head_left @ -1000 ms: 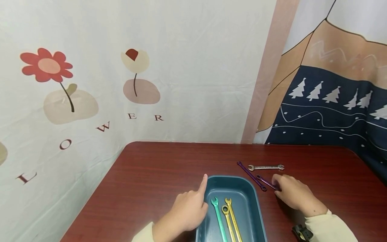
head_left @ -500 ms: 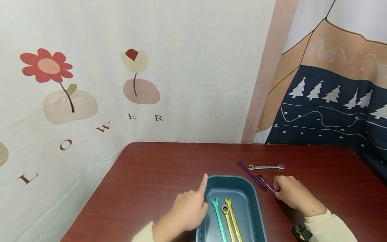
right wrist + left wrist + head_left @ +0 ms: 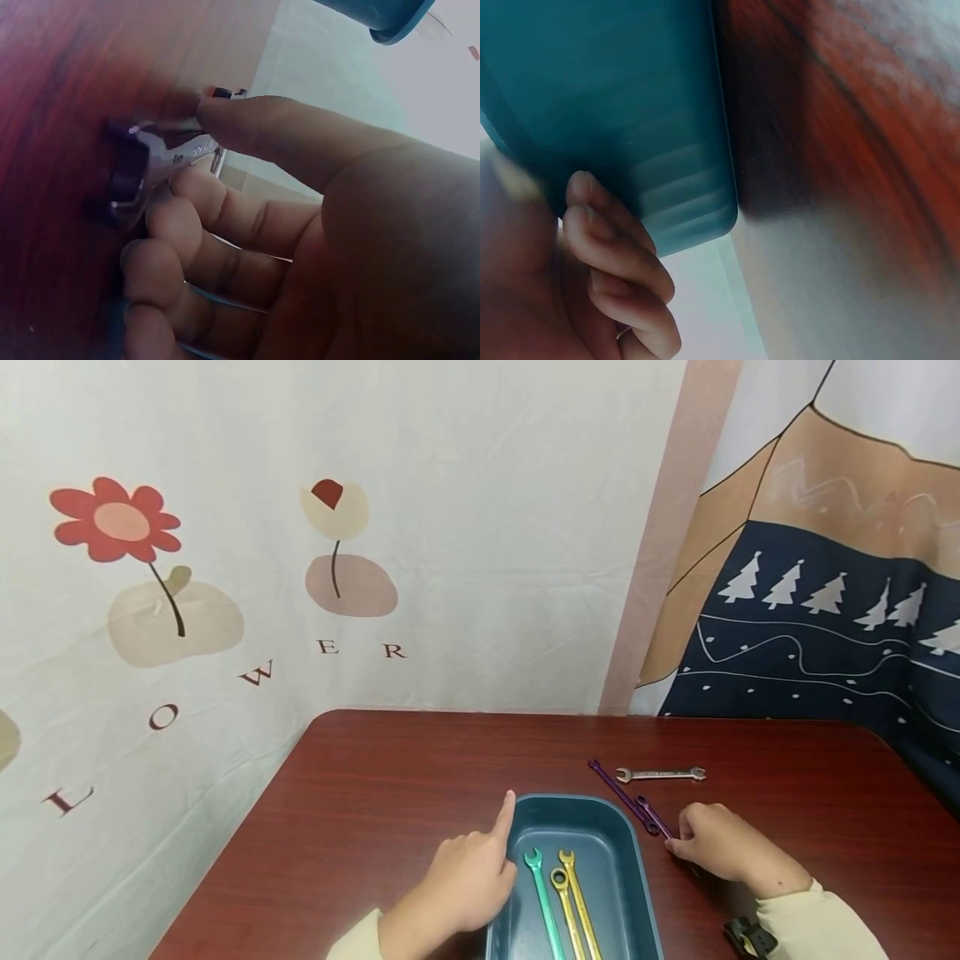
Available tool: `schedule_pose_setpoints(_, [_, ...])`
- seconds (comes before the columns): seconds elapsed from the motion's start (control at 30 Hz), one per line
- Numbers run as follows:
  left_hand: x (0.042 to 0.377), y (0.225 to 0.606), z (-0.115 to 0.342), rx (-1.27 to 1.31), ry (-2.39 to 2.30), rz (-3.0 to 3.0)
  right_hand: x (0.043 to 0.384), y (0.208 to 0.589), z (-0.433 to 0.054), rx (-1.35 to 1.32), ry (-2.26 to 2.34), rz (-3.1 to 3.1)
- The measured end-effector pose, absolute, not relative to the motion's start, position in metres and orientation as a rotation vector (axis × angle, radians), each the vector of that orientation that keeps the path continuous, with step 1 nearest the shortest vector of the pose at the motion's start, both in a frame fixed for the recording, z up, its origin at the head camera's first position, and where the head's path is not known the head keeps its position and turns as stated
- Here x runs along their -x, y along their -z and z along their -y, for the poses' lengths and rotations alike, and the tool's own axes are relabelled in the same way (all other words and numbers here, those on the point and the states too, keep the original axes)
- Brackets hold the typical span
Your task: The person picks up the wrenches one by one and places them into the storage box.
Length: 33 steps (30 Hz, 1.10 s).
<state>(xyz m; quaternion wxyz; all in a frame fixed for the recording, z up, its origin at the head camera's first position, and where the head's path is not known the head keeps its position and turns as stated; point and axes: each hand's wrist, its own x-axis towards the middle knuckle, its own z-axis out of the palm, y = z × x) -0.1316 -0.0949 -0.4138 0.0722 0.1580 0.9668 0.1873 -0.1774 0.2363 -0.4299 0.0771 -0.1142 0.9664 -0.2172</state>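
At the tray's left side, my left hand holds the blue tray. Its index finger points straight ahead along the rim, and the other fingers curl against the outer wall in the left wrist view. Inside the tray lie a green wrench and two yellow wrenches. Right of the tray, my right hand pinches a purple combination wrench between thumb and fingers. The wrench's open end shows close to the table in the right wrist view. Its far ring end is beside another purple wrench.
A silver wrench lies crosswise behind the purple ones. The brown table runs back to a pale printed curtain. Dark blue cloth hangs behind the table's right end.
My right hand has moved slightly left and nearer, turning the purple wrench to a steeper angle. Its ring end has come close to the other purple wrench. The left hand and tray are still.
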Motion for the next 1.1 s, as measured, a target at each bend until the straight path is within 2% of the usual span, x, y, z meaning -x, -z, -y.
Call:
schedule_pose_setpoints(0.43, [0.1314, 0.4128, 0.0948, -0.470, -0.572, -2.902, 0.1734, 0.4258, -0.2299, 0.334, 0.498, -2.802])
schedule_pose_setpoints(1.1, [0.1316, 0.4136, 0.0944, -0.467, -0.575, -2.896, 0.1759, 0.4285, -0.2331, 0.306, 0.624, -2.782])
